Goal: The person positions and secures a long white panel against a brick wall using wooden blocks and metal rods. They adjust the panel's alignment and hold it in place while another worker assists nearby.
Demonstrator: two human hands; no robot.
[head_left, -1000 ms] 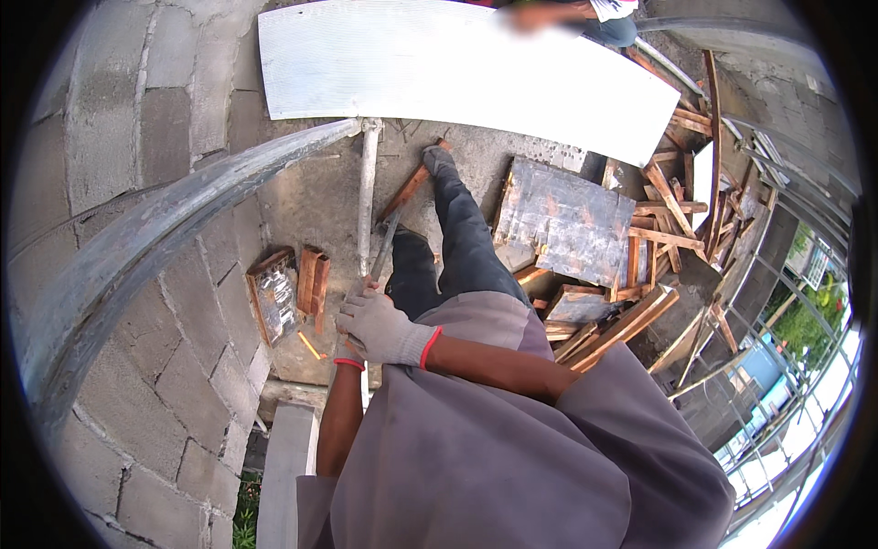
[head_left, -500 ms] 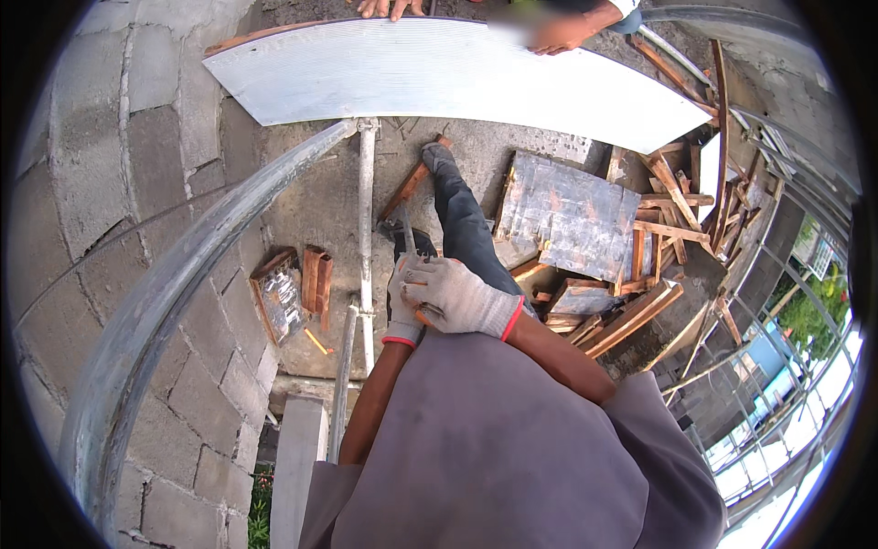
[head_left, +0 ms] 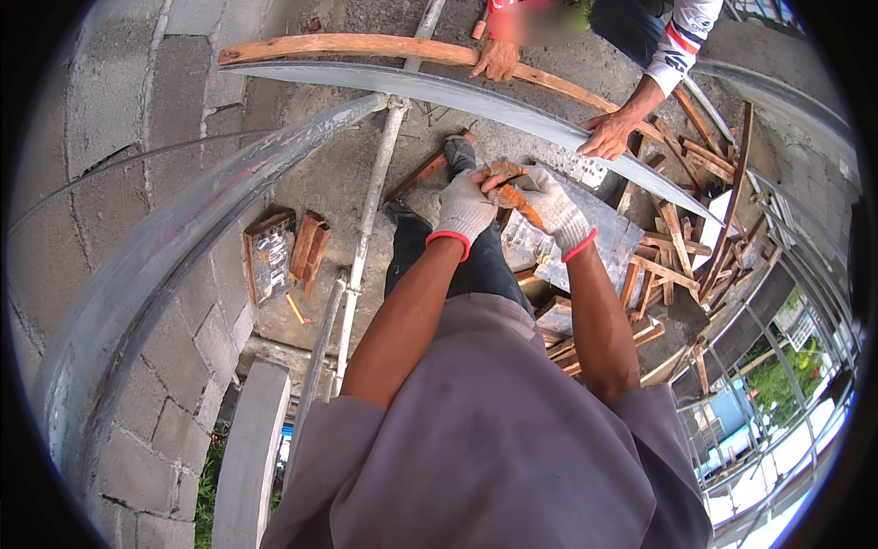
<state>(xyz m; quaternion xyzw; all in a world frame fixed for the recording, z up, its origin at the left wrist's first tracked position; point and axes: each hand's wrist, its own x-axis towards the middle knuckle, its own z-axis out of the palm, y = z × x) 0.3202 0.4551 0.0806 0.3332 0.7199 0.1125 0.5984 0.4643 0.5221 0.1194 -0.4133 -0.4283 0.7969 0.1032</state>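
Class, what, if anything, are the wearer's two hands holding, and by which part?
It cannot be told: the left hand and right hand meet, and whatever may lie between them is hidden.

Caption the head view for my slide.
Gloved left hand and right hand close together over dark trousers; beyond, a co-worker's hands touch a wooden strip and a long sheet.

we see matt, knitted-looking cloth in the left glove (head_left: 464, 207) and the right glove (head_left: 560, 209) at the centre of the frame. lower down, the shirt (head_left: 485, 421) is smooth, matt cloth. at the left, we find rough, dull concrete blocks (head_left: 114, 206) and a scuffed metal pipe (head_left: 178, 233) with a faint sheen. across the top, we note a smooth, seemingly metal sheet (head_left: 412, 86) and a bare wooden beam (head_left: 366, 43); at the right, rough wooden scraps (head_left: 675, 229).
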